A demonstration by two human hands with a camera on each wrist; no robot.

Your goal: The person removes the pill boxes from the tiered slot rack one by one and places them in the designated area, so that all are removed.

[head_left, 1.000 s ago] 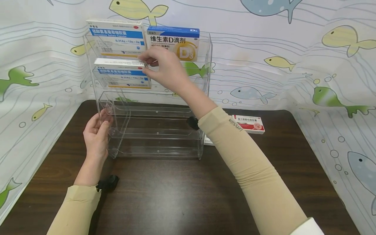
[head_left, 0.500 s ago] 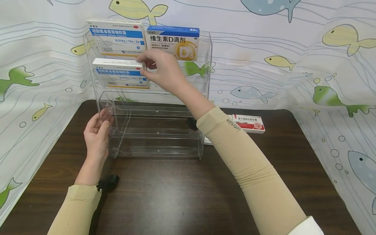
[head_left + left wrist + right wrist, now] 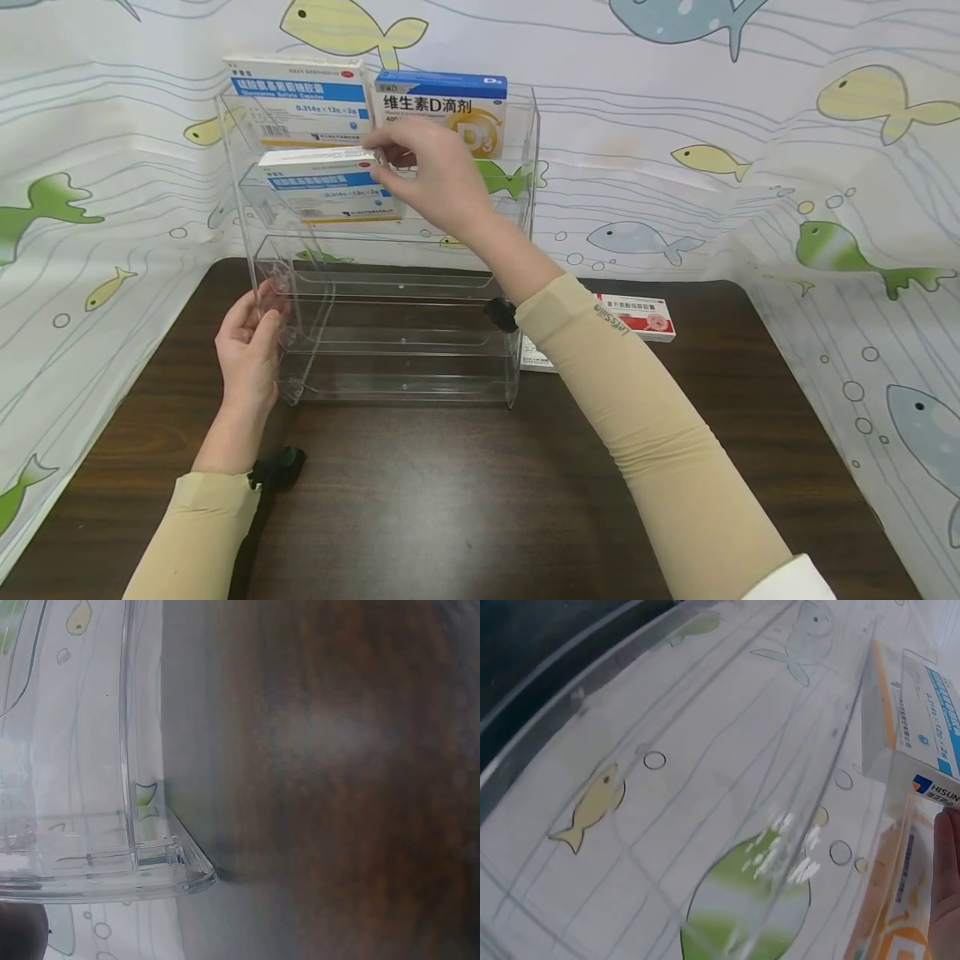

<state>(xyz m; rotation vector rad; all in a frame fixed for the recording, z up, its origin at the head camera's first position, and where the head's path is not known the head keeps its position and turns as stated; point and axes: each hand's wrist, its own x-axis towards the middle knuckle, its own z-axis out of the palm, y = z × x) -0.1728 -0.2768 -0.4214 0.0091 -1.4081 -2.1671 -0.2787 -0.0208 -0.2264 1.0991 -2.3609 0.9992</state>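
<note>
In the head view my right hand pinches the right end of a white and blue medicine box at the second tier of a clear acrylic display rack. The box slants slightly, its left end apart from the rack's left side. My left hand holds the rack's left side panel low down, fingers behind and thumb in front. Above, on the top tier, stand a matching white and blue box and a blue and white vitamin D box. The right wrist view shows fingertips at the held box's end.
Behind the rack's right side, on the dark wooden table, lies a red and white medicine box. Part of another white box shows beside the rack. A fish-patterned backdrop surrounds the table.
The held box first shifts slightly left, then moves right and tilts, with my right hand moving along with it. The left hand stays on the rack's side.
</note>
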